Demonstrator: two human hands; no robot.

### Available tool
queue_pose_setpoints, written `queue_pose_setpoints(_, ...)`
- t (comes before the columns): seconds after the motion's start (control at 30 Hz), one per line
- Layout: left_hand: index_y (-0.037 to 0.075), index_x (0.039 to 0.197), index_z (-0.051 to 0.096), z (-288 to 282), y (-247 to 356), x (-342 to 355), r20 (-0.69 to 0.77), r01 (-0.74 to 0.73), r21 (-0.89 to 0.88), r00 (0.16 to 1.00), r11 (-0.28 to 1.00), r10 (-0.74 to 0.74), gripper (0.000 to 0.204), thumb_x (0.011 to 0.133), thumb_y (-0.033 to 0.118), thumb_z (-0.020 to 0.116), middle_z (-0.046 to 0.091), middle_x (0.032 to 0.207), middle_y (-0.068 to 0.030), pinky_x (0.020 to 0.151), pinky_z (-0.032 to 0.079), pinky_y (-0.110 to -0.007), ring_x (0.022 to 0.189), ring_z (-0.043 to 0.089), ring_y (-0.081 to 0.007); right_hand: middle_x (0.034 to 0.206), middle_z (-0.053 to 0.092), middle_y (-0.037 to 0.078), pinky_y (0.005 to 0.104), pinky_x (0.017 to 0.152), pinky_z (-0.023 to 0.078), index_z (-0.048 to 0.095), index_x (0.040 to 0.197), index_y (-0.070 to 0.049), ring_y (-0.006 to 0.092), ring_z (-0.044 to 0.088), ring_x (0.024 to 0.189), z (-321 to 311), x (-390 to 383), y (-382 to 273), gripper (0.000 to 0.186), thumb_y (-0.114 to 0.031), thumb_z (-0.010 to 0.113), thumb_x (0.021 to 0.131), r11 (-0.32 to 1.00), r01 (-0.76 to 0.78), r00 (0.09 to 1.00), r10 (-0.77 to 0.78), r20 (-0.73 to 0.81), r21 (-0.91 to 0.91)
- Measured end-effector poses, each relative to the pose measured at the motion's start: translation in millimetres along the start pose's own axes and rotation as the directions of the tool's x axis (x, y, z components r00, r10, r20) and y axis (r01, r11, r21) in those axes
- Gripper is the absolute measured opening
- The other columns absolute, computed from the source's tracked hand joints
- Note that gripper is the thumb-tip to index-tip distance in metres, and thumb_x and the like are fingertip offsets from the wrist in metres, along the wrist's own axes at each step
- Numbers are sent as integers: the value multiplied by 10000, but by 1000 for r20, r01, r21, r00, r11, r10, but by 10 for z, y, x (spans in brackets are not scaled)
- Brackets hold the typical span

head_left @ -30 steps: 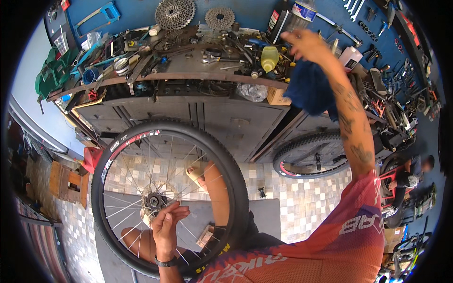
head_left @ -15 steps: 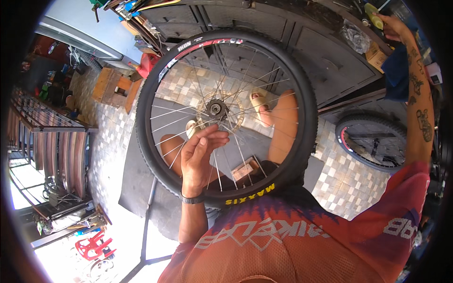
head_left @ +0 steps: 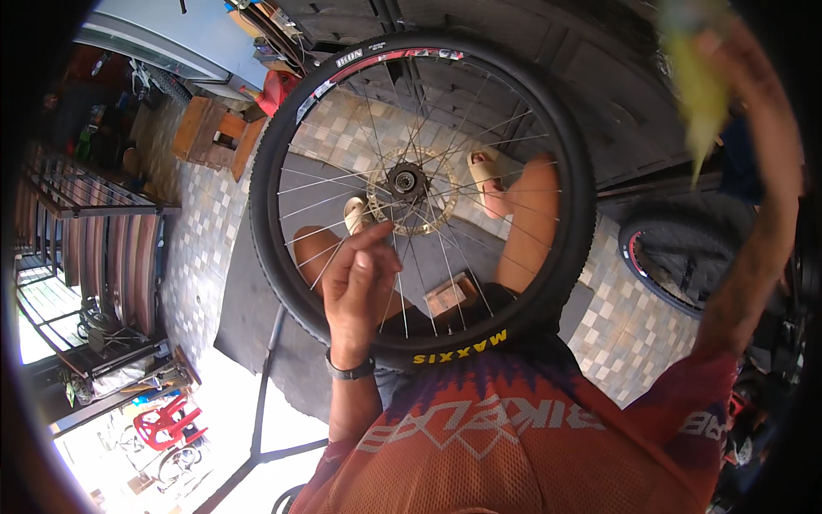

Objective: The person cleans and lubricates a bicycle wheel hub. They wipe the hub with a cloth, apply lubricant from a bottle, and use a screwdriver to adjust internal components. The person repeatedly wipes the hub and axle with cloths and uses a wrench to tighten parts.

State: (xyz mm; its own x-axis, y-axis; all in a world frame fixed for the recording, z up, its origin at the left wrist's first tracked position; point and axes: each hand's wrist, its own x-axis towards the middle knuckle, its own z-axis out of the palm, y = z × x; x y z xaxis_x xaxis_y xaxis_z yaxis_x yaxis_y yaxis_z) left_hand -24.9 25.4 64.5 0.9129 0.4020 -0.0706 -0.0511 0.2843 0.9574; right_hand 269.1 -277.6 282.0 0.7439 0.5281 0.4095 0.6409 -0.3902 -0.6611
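Note:
A bicycle wheel [head_left: 575, 184] with a black knobby tyre lies across my lap, above my legs. At its centre sit a dark hub [head_left: 406, 180] and a perforated brake disc [head_left: 443, 199], with thin spokes running out to the rim. My left hand [head_left: 360, 276] is over the spokes just below the hub, index finger stretched and the others loosely bent, with nothing seen in it. Raised at the upper right, my right hand [head_left: 747, 64] is closed round a yellow-green bottle [head_left: 698, 77] with its tapered end downward. Motion blurs both hand and bottle.
A second wheel [head_left: 629, 257] rests on the tiled floor at right, below dark cabinets [head_left: 591, 103]. A small wooden block [head_left: 451, 294] shows through the spokes. To the left are a wooden stool [head_left: 201, 133], wooden slatted furniture [head_left: 94, 257] and a red plastic chair [head_left: 169, 421].
My right hand has brought the bottle away from the cabinet top and nearer, tipping its tapered end down. My left hand's fingers have bent more. The wheel appears slightly shifted right in view.

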Motion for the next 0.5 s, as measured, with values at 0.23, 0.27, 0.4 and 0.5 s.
queue_pose_setpoints(0.23, -49, 1333, 682, 406, 233, -18, 283, -61, 322, 959, 945, -35, 426, 997, 209, 731, 691, 1055, -121, 686, 530, -255, 816, 688, -132, 969, 691, 142, 442, 843, 544, 655, 1024, -13, 336, 691, 936, 1784, -1070, -129, 166, -111, 733, 915, 980, 138, 779, -197, 596, 145)
queue_pose_setpoints(0.27, -44, 1313, 696, 401, 245, -36, 241, 48, 259, 964, 965, -113, 394, 970, 139, 758, 697, 1051, -124, 672, 546, -254, 819, 704, -131, 985, 697, 143, 444, 830, 547, 643, 1044, -22, 337, 698, 936, 1848, -1117, -110, 185, -126, 735, 920, 988, 86, 760, -147, 633, 127)
queue_pose_setpoints(0.4, -52, 1236, 704, 389, 200, -163, 92, 186, 287, 971, 940, -221, 308, 946, 41, 751, 711, 1065, -131, 635, 570, -266, 796, 720, -135, 927, 702, 131, 457, 742, 544, 597, 1170, -51, 338, 720, 893, 1921, -1262, -148, 317, -239, 734, 955, 965, -85, 816, -75, 573, 247)
queue_pose_setpoints(0.5, -56, 1190, 695, 447, 127, -243, 53, -20, 571, 999, 821, -13, 249, 953, 12, 728, 713, 1066, -137, 629, 578, -274, 795, 720, -143, 959, 718, 111, 386, 732, 554, 638, 1178, -38, 271, 735, 856, 1978, -1356, -155, 367, -257, 798, 930, 938, -177, 783, -49, 620, 299)
